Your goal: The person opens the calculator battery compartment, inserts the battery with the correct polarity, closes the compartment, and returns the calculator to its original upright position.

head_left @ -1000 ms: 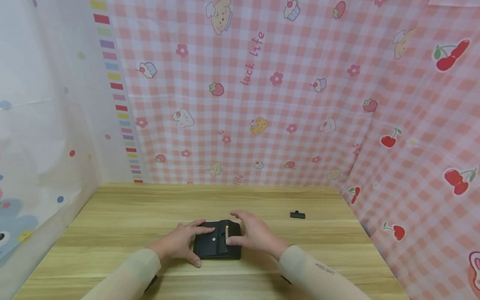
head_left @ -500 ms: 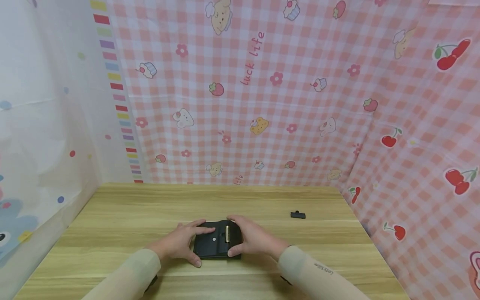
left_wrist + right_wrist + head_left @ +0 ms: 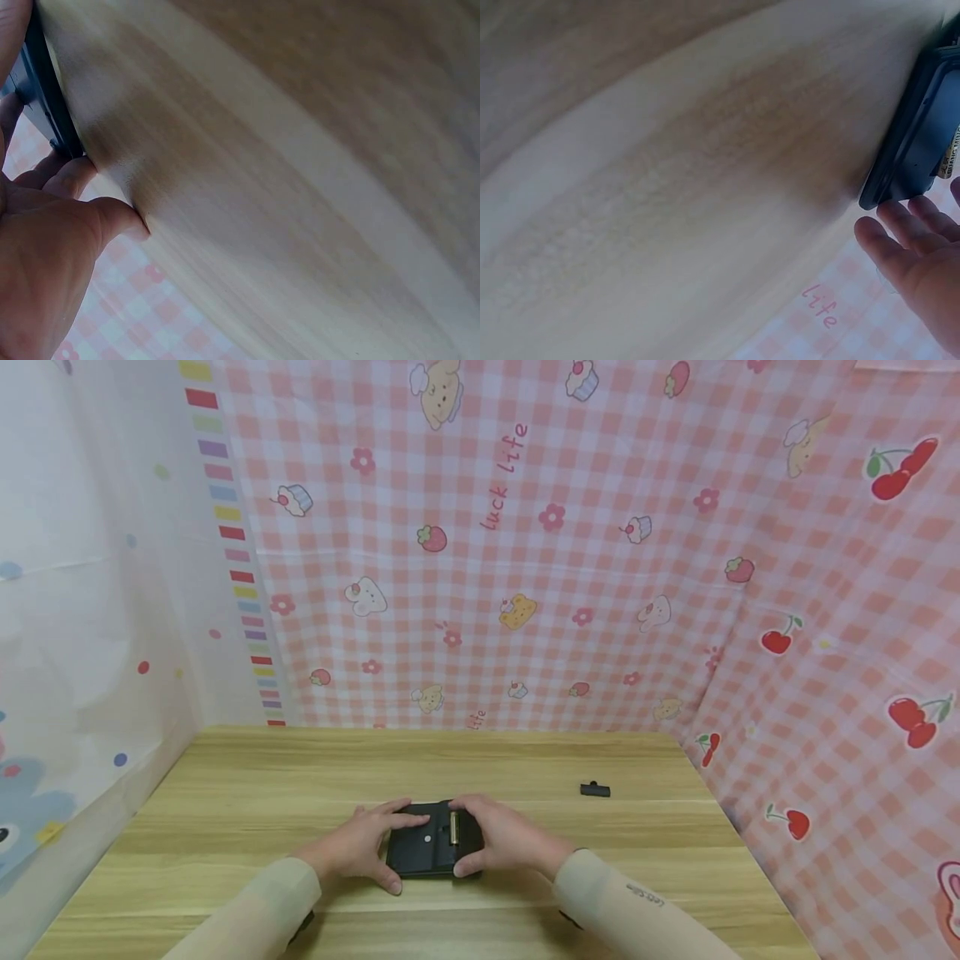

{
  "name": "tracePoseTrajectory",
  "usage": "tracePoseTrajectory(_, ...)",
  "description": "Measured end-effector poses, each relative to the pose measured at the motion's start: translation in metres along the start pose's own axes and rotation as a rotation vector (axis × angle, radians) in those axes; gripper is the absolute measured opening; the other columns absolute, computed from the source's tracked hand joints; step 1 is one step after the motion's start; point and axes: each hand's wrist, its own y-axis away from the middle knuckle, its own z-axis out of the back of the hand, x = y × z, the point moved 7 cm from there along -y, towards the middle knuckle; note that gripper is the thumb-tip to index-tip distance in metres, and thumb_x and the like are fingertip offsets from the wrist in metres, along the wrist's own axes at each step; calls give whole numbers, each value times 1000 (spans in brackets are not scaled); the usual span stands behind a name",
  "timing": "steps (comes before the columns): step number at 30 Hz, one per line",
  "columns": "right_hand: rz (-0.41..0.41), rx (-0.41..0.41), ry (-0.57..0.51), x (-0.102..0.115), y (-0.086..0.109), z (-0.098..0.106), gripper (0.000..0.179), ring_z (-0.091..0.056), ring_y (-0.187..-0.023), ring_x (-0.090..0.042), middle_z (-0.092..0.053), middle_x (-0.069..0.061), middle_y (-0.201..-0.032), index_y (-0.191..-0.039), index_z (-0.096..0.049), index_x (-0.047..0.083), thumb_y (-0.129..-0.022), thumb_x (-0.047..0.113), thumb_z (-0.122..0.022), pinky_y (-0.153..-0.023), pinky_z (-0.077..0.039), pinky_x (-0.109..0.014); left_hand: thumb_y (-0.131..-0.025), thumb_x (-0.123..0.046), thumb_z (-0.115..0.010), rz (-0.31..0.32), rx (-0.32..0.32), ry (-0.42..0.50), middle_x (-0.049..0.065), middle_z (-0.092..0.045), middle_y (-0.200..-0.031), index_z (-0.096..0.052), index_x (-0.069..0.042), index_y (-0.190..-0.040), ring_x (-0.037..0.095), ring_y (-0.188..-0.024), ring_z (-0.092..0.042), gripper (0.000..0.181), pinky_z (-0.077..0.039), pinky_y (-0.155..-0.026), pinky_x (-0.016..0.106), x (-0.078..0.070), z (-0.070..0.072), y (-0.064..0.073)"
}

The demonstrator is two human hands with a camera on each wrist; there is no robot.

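A black case [image 3: 411,853] lies flat on the desk [image 3: 540,902], between the two hands. A gold battery [image 3: 454,828] is in its right part, lengthwise from the near edge toward the far edge; whether it is seated down in a slot cannot be told. The right wrist view catches small dark lettering on the battery, cut off at the picture's border and too small to read surely. A round silvery spot [image 3: 427,839] marks the case's face to the left of the battery. The left hand [image 3: 365,845] has its grip on the case's left end, thumb at the near edge and fingers spread over the top and the far edge. The right hand [image 3: 513,837] holds the case's right end, its grip spanning from the thumb at the near corner to the fingers at the far edge. Dark lettering on the right sleeve [image 3: 630,906], to the right of the case and nearer the viewer, is too small to read. A small black clip-like piece [image 3: 595,790] lies well apart, right of the case and farther back. Beyond the case hangs a pink checked cloth [image 3: 420,635] reading "luck life" in red, with "life" again lower down, just above the desk. Right of the case, another checked cloth [image 3: 840,710] bears red cherries.
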Motion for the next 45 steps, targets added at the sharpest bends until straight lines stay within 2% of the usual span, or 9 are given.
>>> tracePoseTrajectory(19,-26,23,25,2,0,-1,91,-52,-149,-27,-48,-9,-165,-158,-48,18,-85,54,-89,-122,-47,-49,-65,-36,-102,12,10,5,21,-31,-175,-56,-30,-157,47,-160,-32,102,-7,-121,86,4,-1,-3)
tracePoseTrajectory(28,-25,-3,3,2,-1,-1,85,-60,-134,-19,-60,-8,-149,-148,-53,12,-83,49,-92,-116,-51,-42,-65,-35,-102,8,9,15,21,-31,-174,-57,-32,-156,50,-159,-31,102,-6,-121,86,2,0,-1)
tracePoseTrajectory(35,-39,-7,-11,2,-1,-1,80,-62,-128,-17,-62,-7,-146,-142,-55,12,-81,47,-94,-112,-53,-40,-65,-33,-102,8,9,18,21,-31,-174,-57,-29,-156,50,-159,-31,102,-5,-121,86,-1,0,1)
tracePoseTrajectory(40,-42,-12,-8,2,-1,-1,79,-62,-133,-20,-60,-9,-150,-141,-56,12,-81,47,-94,-114,-52,-41,-65,-33,-102,7,6,17,21,-31,-174,-57,-29,-156,49,-160,-31,102,-4,-121,87,0,0,1)
tracePoseTrajectory(45,-39,-17,-23,1,-1,-2,77,-52,-148,-29,-46,-15,-166,-141,-58,11,-82,45,-94,-123,-46,-48,-65,-33,-103,7,4,19,21,-31,-174,-57,-30,-156,49,-160,-31,102,-4,-121,86,0,0,1)
